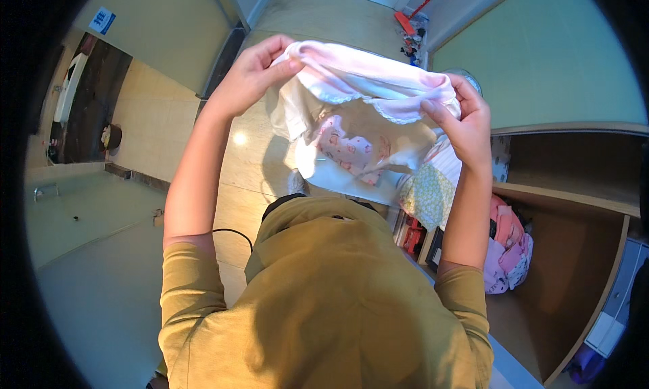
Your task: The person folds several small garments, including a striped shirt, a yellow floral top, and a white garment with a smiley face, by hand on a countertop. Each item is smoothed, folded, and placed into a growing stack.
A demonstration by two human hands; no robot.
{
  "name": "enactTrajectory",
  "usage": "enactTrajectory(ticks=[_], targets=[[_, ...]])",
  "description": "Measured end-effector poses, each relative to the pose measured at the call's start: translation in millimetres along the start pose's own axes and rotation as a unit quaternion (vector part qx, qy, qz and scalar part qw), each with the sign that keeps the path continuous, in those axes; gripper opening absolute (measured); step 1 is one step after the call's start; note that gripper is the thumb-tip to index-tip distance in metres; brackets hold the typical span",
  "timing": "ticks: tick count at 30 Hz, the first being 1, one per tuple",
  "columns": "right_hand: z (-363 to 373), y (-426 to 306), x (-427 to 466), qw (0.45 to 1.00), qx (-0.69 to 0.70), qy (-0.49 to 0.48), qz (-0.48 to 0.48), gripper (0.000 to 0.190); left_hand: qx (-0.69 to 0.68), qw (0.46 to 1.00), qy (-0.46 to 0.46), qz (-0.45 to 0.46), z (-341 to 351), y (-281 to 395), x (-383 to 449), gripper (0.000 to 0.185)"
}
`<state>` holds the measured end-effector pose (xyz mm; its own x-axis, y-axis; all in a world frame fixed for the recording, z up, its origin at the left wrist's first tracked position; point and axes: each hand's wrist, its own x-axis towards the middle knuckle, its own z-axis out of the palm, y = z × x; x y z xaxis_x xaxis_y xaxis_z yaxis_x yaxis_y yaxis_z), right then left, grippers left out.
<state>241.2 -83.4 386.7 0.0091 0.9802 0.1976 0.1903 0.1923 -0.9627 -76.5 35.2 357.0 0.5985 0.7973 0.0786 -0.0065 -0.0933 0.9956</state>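
Note:
A pale pinkish-white fabric garment (370, 67) with a scalloped trim hangs stretched between my two hands. My left hand (261, 72) pinches its left end between thumb and fingers. At the other end, my right hand (464, 118) grips the bunched edge. Below it is a white cloth with a pink print (350, 143); whether this belongs to the same garment I cannot tell. Under the cloth a smooth whitish surface (329, 178) shows in part. Near my right forearm lies a green floral cloth (430, 194), beside striped fabric partly hidden by my arm.
On the right stands an open wooden cabinet (563, 247) with pink and purple clothes (509, 247) inside. A red broom (404, 23) leans at the far wall with litter beside it. To the left are a glass door (167, 29) and a small bin (111, 136) on tiled floor.

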Motion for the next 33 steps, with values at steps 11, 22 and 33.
enactTrajectory(ticks=[11, 22, 33], targets=[[-8, 25, 8, 0.997, -0.080, 0.001, -0.011, 0.019, 0.216, 0.969, -0.074, 0.093, -5, 7, 8, 0.025], [0, 19, 4, 0.994, -0.112, 0.010, 0.006, 0.018, 0.120, 0.992, -0.037, -0.007, 1, -12, 2, 0.027], [0, 18, 9, 0.989, -0.139, 0.009, 0.051, 0.020, 0.251, 0.965, -0.067, 0.038, -5, -12, 17, 0.018]])
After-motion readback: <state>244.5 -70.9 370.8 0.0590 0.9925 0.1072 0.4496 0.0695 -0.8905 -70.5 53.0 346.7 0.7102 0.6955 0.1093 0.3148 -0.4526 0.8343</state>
